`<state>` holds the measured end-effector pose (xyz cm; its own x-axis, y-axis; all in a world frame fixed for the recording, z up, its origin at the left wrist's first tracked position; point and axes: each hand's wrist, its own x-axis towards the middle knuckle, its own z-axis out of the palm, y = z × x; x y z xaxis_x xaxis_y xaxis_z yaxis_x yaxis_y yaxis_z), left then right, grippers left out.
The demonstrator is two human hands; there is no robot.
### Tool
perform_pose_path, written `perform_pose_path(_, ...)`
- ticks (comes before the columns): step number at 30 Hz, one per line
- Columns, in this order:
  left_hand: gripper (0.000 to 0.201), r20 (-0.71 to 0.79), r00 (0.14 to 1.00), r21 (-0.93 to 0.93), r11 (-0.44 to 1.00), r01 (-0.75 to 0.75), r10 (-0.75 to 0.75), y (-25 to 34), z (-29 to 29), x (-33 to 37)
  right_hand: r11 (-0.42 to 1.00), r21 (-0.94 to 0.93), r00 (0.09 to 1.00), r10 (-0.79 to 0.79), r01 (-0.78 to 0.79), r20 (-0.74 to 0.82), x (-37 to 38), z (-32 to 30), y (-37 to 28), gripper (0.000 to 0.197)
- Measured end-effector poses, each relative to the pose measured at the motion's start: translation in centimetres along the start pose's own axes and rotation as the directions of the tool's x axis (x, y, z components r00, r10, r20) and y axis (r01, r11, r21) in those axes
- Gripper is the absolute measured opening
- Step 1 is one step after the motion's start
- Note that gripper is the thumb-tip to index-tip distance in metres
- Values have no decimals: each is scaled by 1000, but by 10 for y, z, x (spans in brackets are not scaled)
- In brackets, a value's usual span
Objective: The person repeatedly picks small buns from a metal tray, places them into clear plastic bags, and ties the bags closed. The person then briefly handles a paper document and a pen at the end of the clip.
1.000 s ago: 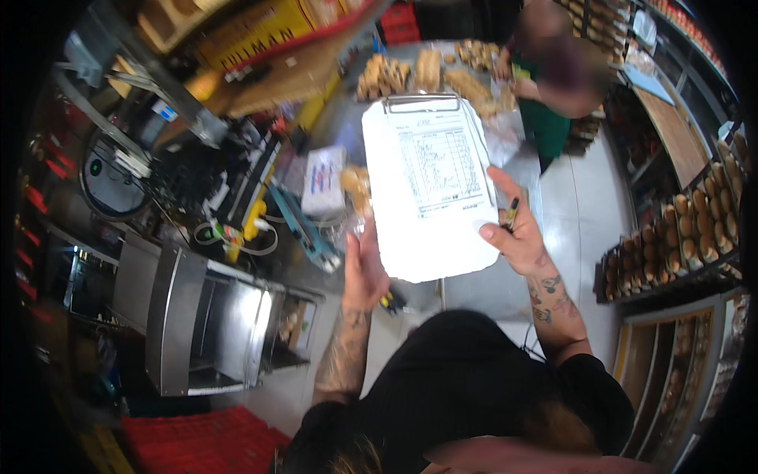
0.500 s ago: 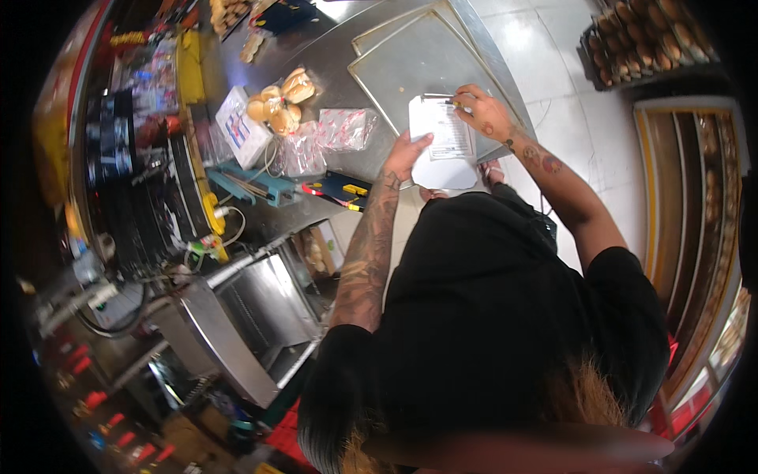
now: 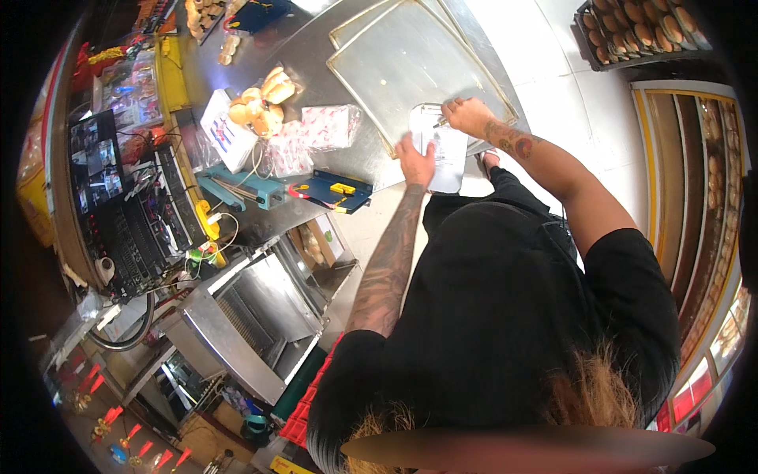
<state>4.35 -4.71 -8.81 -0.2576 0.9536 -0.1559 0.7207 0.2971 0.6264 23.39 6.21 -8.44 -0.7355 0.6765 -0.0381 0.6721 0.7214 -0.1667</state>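
A white clipboard [image 3: 448, 175] with a printed sheet [image 3: 450, 150] on it lies at the near edge of the steel table, partly over a metal baking tray [image 3: 426, 63]. My left hand [image 3: 415, 163] lies on the clipboard's left side, fingers apart. My right hand [image 3: 469, 117] is at the top right of the sheet, its fingers closed round a slim pen [image 3: 440, 123]. The pen's tip points toward the paper; whether it touches cannot be made out. The right hand hides part of the sheet's upper right corner.
Bagged bread rolls [image 3: 259, 110], wrapped red-and-white packages [image 3: 328, 126] and a white box [image 3: 227, 130] stand left on the table. Nearer are a blue bag sealer [image 3: 245, 186] and a dark blue holder [image 3: 335, 191]. A rack of bread [image 3: 643, 28] stands far right.
My left hand has gone from gripping the clipboard's left edge to lying on it with fingers apart. My right hand, with the pen, has shifted slightly down the sheet.
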Motion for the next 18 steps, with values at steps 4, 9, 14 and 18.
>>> perform_pose_path(4,62,-9,998,-22,998,55,-56,9,20,-8,996,-84,999,-40,39,-7,1,3,-5,31)
perform_pose_path(9,57,37,979,68,978,199,-202,23,22,-3,993,-70,995,-91,93,28,3,5,1,38)
perform_pose_path(14,58,-11,970,14,970,241,-241,35,19,-23,984,-82,987,-158,160,40,6,4,7,34)
perform_pose_path(18,58,-5,971,22,971,239,-239,31,15,-49,996,-1,993,-88,88,76,10,-5,9,29)
